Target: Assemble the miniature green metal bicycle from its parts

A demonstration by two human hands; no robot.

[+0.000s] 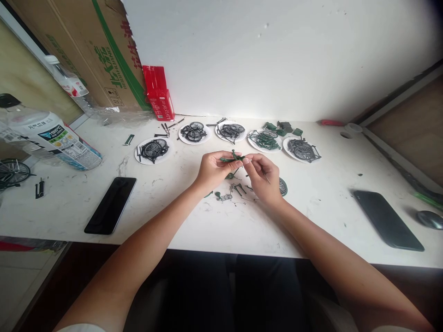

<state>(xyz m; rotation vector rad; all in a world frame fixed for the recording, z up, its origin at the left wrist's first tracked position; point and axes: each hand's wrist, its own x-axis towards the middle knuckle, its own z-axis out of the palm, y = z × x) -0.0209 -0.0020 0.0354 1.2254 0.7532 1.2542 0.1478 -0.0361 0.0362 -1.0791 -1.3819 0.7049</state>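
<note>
- Green model-bicycle part (233,154), one: raised above the near middle of the white table (200,230), between the two hands; fine detail too small to read.
- Left hand (215,166): thumb and fingers pinching the part from its left.
- Right hand (263,174): thumb and fingertips closed on the part's right end, meeting the left thumb.
- Loose small parts, green and silver, including a silver rack (226,197): scattered on the table below the hands.
- Spoked wheel (283,186): just beside the right hand, partly hidden by it.
- White plates, five, the leftmost (147,161) included: in an arc beyond the hands, bearing wheels and dark or green parts.
- Black phone (110,205): left of the left forearm.
- Red box (161,99): at the back, before a cardboard carton (83,46).
</note>
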